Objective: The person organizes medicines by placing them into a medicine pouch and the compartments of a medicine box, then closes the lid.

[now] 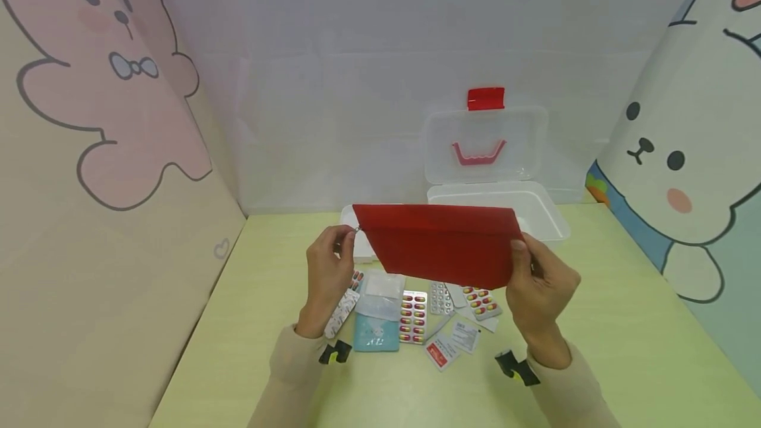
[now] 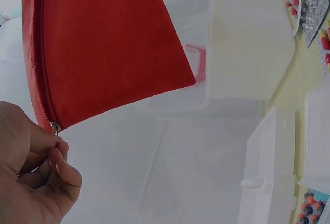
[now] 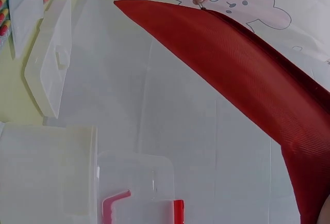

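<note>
A red zippered pouch [image 1: 440, 249] is held up above the table, stretched between both hands. My left hand [image 1: 330, 269] pinches the small metal zipper pull [image 2: 55, 127] at the pouch's left end, and the zipper line runs along its upper part. At the other end, my right hand [image 1: 541, 279] grips the pouch's edge, thumb on the near face. In the right wrist view the red pouch [image 3: 227, 69] slants down to the right, and only a sliver of the right hand shows at the edge. The pouch looks flat.
Behind the pouch stands an open clear plastic box [image 1: 549, 216] with a raised lid [image 1: 529, 144] and red latch [image 1: 486, 98]. A white case [image 1: 349, 216] is partly hidden. Below lie capsule blister packs [image 1: 413, 316], a blue packet [image 1: 376, 334] and small sachets [image 1: 442, 351].
</note>
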`<state>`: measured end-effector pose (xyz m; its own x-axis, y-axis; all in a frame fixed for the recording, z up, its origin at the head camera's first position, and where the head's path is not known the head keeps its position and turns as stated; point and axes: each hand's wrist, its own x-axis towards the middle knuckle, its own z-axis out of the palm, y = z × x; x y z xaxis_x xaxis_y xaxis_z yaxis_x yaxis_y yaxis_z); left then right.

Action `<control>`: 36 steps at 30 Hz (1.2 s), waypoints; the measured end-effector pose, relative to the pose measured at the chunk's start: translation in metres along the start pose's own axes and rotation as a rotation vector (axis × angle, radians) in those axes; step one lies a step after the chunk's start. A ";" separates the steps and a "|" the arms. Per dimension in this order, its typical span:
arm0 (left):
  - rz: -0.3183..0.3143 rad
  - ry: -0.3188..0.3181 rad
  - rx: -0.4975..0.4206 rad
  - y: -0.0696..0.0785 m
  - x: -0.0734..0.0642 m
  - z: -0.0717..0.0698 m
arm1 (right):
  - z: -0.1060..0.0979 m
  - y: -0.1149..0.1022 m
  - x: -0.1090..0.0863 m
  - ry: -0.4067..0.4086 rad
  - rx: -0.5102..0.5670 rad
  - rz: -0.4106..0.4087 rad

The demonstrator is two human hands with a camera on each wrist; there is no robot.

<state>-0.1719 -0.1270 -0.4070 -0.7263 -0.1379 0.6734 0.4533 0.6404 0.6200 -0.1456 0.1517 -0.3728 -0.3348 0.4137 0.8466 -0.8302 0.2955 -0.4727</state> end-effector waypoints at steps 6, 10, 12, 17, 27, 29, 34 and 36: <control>-0.017 -0.008 -0.020 -0.004 -0.001 0.005 | 0.005 -0.004 0.000 0.011 0.049 -0.011; -0.019 -0.008 -0.027 -0.006 -0.002 0.009 | 0.006 -0.006 0.000 0.005 0.051 -0.027; -0.023 -0.011 -0.034 -0.006 -0.002 0.010 | 0.006 -0.007 0.001 0.006 0.050 -0.033; -0.050 -0.024 -0.063 -0.006 -0.004 0.011 | 0.007 -0.009 0.001 0.012 0.062 -0.050; -0.360 -0.312 -0.626 -0.011 -0.007 0.018 | 0.004 -0.011 0.002 0.024 0.083 -0.049; -0.409 -0.359 -0.738 -0.011 -0.008 0.018 | 0.004 -0.010 0.001 0.034 0.090 -0.040; -0.441 -0.352 -0.868 -0.006 -0.012 0.018 | 0.003 -0.009 -0.003 0.041 0.123 -0.002; -0.432 -0.329 -0.894 -0.004 -0.013 0.017 | 0.002 -0.008 -0.004 0.031 0.128 0.019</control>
<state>-0.1732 -0.1149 -0.4245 -0.9616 0.0762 0.2638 0.2411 -0.2254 0.9440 -0.1386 0.1463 -0.3726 -0.3383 0.4450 0.8292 -0.8746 0.1764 -0.4516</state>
